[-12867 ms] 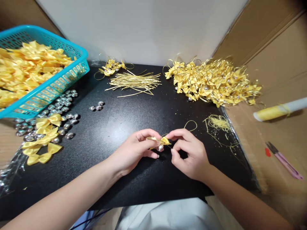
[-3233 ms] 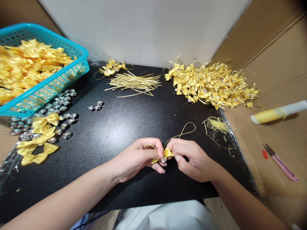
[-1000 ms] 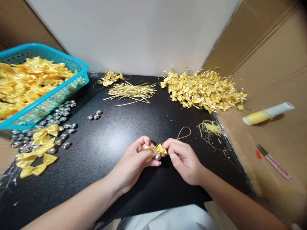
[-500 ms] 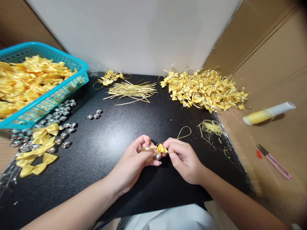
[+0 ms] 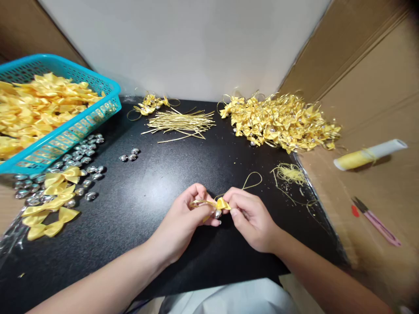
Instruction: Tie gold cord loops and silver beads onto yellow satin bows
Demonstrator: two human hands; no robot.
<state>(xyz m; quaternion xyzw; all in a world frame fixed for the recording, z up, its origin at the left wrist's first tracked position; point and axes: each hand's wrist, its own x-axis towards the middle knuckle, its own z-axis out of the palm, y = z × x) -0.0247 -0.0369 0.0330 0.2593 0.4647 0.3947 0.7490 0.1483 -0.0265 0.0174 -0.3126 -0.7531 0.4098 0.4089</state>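
Near the front of the black table, my left hand pinches a yellow ribbon bow, with a gold cord loop at its fingers. A small silver bell hangs just under the bow. On the bow's other side, my right hand has its fingers closed on the bow's right end. A thin yellow thread ends in a loop on the table behind the right hand; part of it is hidden by the fingers.
A blue basket of bows stands left, with silver bells and loose bows beside it. Gold cords and a heap of finished bows lie at the back. Thread snips, a thread tube and tangled thread are right.
Both hands stay almost in place. The bow and the bell have shifted very slightly to the right between the fingers.
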